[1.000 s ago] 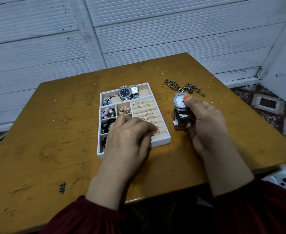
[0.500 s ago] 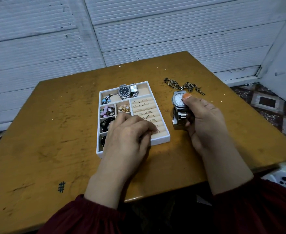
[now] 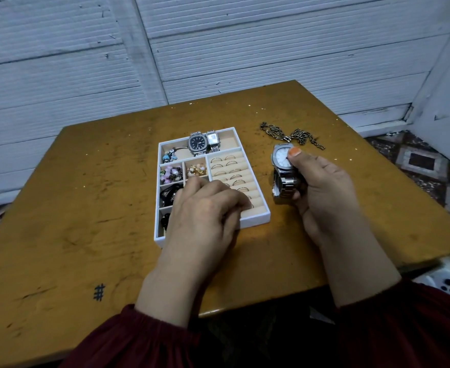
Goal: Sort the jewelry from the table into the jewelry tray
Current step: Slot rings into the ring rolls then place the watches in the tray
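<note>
Brown wooden table (image 3: 85, 208), white compartmented jewelry tray (image 3: 255, 220): my left hand (image 3: 205, 208) lies curled over near ring rows (image 3: 253, 193), grasp indeterminable; could dislodge them. My right hand (image 3: 322, 189) clamps silver white-dial watch (image 3: 282, 160) right of tray; crowded far compartment (image 3: 229, 140) risks scratches.

worn ochre table (image 3: 59, 208) against ribbed white wall (image 3: 59, 62), patterned floor tiles (image 3: 420, 162) at right
</note>
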Demonstrator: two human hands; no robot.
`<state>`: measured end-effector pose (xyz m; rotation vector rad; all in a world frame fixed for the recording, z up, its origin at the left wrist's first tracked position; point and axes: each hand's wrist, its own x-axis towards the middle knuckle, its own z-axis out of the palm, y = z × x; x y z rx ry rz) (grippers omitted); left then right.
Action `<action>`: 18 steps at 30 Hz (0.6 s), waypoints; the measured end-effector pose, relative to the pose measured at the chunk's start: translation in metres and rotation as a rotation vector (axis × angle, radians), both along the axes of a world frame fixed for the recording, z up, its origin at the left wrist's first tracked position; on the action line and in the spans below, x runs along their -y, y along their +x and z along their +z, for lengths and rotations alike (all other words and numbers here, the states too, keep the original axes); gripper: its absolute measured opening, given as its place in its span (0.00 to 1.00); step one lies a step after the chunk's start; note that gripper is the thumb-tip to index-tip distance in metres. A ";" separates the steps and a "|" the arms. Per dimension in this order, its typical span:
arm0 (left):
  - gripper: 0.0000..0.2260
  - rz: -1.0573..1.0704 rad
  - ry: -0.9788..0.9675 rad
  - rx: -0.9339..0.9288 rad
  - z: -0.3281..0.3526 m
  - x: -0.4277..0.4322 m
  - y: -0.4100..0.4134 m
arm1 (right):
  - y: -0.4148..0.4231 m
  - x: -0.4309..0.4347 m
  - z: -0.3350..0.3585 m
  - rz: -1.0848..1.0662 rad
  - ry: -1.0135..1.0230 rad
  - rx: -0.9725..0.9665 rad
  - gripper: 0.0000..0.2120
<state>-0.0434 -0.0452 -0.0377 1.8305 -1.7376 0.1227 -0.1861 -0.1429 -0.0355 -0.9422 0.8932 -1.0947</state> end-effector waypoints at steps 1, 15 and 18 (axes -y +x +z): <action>0.12 0.001 -0.001 -0.001 0.000 0.000 0.000 | 0.000 0.000 0.000 -0.001 -0.003 0.000 0.06; 0.10 0.158 -0.219 -0.110 0.009 0.000 0.027 | 0.009 0.002 0.015 0.030 -0.056 0.005 0.05; 0.10 0.227 -0.257 -0.173 0.012 0.003 0.040 | 0.017 0.005 0.024 0.020 -0.076 0.041 0.04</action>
